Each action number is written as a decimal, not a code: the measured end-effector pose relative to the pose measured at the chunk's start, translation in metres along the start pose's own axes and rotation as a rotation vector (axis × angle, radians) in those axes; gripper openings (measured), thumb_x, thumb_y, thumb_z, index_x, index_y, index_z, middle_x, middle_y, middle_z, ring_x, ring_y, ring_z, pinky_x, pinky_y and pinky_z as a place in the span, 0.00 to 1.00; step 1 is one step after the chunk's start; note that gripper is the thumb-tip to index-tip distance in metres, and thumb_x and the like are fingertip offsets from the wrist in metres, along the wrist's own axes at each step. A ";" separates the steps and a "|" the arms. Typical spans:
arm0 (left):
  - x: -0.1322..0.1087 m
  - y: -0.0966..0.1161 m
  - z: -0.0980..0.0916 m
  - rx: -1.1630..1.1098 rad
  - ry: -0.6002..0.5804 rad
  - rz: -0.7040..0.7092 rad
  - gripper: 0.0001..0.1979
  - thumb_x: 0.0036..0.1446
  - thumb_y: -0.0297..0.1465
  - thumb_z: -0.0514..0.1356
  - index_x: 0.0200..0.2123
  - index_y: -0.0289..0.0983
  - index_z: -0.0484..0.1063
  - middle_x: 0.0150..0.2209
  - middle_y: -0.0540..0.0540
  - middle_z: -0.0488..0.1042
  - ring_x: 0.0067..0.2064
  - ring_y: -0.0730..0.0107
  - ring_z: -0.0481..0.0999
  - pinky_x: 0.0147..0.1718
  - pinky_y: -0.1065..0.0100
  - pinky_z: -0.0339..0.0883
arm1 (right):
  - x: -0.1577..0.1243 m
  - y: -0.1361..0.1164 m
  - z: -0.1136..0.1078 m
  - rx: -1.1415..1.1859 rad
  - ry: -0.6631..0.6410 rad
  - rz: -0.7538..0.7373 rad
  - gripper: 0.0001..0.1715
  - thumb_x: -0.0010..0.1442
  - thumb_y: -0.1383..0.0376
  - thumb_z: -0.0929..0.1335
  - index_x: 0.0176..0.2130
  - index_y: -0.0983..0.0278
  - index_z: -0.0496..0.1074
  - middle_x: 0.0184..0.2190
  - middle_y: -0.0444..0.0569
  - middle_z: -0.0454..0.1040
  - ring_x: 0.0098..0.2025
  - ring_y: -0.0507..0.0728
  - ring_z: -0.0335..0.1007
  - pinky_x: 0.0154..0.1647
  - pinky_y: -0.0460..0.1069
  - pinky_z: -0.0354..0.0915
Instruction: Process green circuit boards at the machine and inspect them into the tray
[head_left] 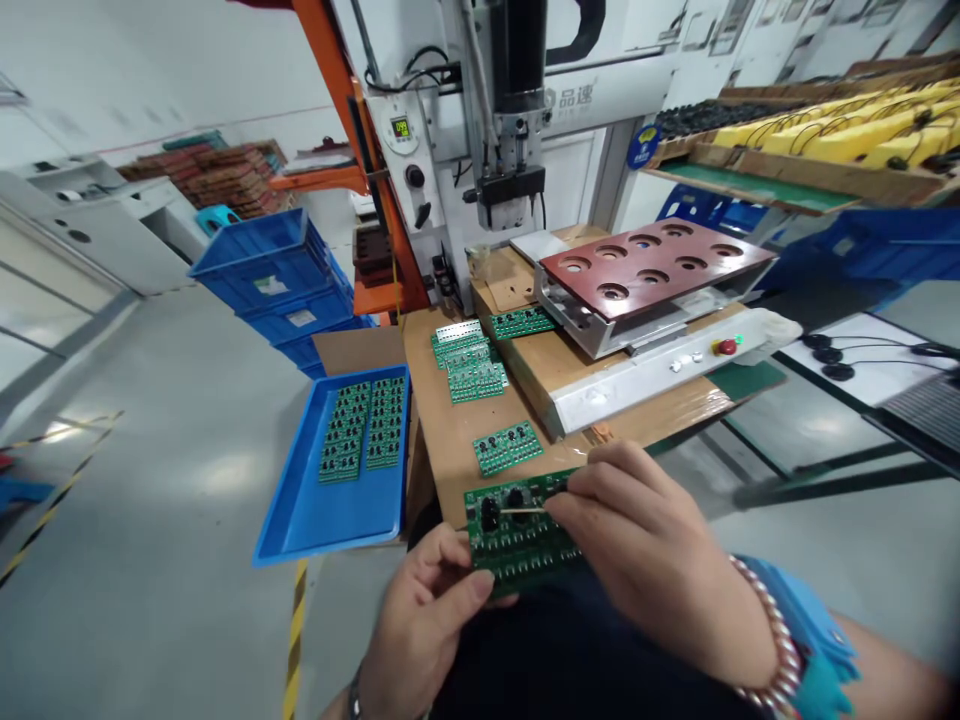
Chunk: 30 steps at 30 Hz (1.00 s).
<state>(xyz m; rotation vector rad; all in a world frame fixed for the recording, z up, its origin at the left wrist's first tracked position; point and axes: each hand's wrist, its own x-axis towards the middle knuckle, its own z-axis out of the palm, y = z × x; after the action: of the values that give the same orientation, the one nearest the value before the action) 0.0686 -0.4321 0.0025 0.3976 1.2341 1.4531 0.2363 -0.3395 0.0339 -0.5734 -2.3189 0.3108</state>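
My left hand point(431, 615) grips the left end of a green circuit board point(517, 548), thumb on top and fingers beneath. The board is held up off the bench, slightly tilted, with black round parts along its far edge. Pinched in my right hand point(637, 535) is a thin pale stick point(523, 511), whose tip reaches a black round part near the board's left end. My right fingers cover the board's right part. Just beyond lies another green circuit board point(508, 448), flat on the bench.
Stacked circuit boards point(469, 362) lie farther back on the bench point(442, 455). At left, a blue tray point(292, 520) holds several boards. A machine with a brown fixture plate point(652, 262) and red button point(724, 347) stands ahead. Blue crates point(262, 262) are stacked far left.
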 end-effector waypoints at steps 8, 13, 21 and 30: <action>0.000 -0.001 -0.001 -0.005 -0.018 0.012 0.10 0.38 0.27 0.70 0.20 0.36 0.71 0.24 0.53 0.71 0.27 0.72 0.71 0.26 0.68 0.73 | -0.001 0.000 0.000 -0.013 0.010 -0.002 0.10 0.57 0.78 0.62 0.36 0.70 0.71 0.28 0.50 0.67 0.35 0.54 0.56 0.34 0.50 0.60; 0.003 -0.004 -0.007 -0.021 -0.041 0.014 0.09 0.39 0.26 0.70 0.20 0.36 0.71 0.24 0.53 0.71 0.27 0.73 0.71 0.26 0.68 0.74 | 0.000 0.000 0.002 -0.016 0.024 -0.001 0.09 0.56 0.78 0.63 0.35 0.70 0.71 0.28 0.50 0.67 0.35 0.54 0.56 0.34 0.50 0.60; 0.004 -0.005 -0.009 -0.035 -0.040 0.012 0.09 0.39 0.26 0.70 0.20 0.36 0.71 0.24 0.53 0.71 0.27 0.73 0.71 0.27 0.67 0.74 | -0.005 -0.002 0.002 0.020 -0.029 -0.010 0.10 0.56 0.79 0.62 0.35 0.72 0.71 0.27 0.51 0.66 0.34 0.54 0.55 0.33 0.50 0.60; 0.001 -0.003 -0.005 -0.003 0.001 0.000 0.11 0.37 0.28 0.71 0.20 0.36 0.70 0.24 0.53 0.70 0.27 0.72 0.70 0.26 0.67 0.74 | -0.010 -0.002 0.004 0.015 -0.060 0.004 0.10 0.57 0.78 0.61 0.34 0.70 0.71 0.27 0.50 0.66 0.34 0.54 0.55 0.33 0.50 0.59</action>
<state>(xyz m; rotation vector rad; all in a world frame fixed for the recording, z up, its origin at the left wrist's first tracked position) 0.0655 -0.4338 -0.0022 0.3941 1.2327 1.4552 0.2391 -0.3463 0.0259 -0.5686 -2.3718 0.3513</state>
